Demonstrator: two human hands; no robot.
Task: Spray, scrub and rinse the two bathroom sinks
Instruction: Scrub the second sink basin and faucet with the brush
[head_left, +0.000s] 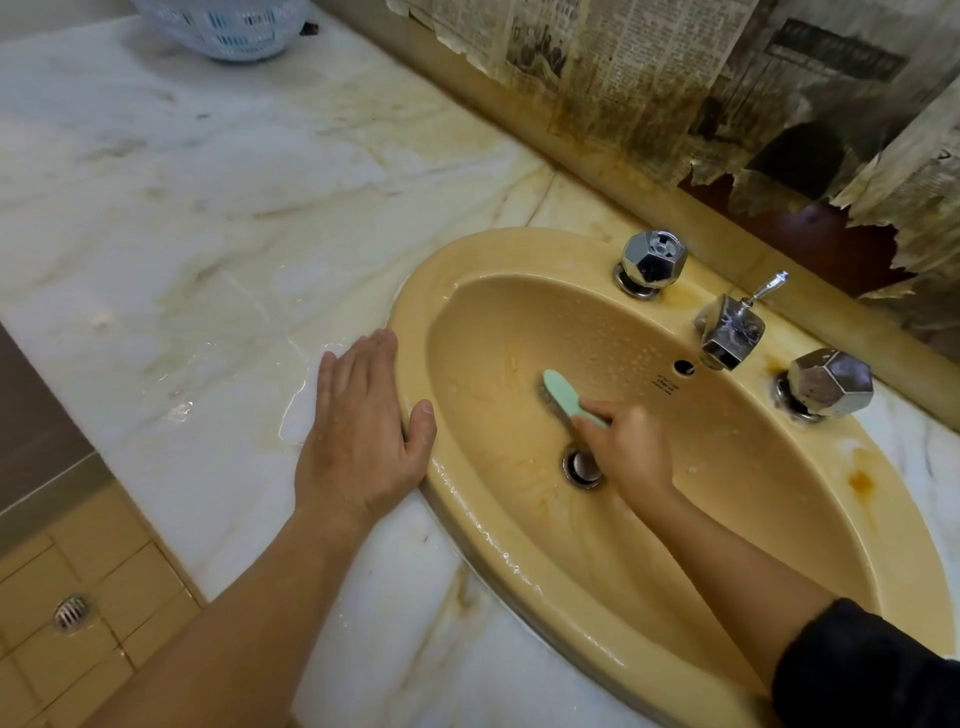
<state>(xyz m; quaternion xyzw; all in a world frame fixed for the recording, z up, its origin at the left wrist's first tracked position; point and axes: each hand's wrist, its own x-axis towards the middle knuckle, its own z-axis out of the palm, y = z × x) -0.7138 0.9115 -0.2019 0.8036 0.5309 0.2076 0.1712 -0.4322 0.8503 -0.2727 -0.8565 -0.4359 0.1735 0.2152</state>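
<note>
- Plainly, we were at the scrubbing step: our right hand (626, 447) had its fingers curled tight round the handle of the green brush (569, 399), bristles down in the bowl of the yellow sink (519, 525), just beyond the drain (582, 467).
- Our left hand (363, 431) lay flat with straight fingers on the wet marble counter (208, 234), thumb on the sink's rim, well to the left of the drain.
- To scrub well, we judged, short firm strokes should work outward from the drain toward the spout (730, 332) and the rust stain (861, 480) on the rim.
- The brush's long axis ran slantwise, head pointing up-left, away from the drain.
</note>
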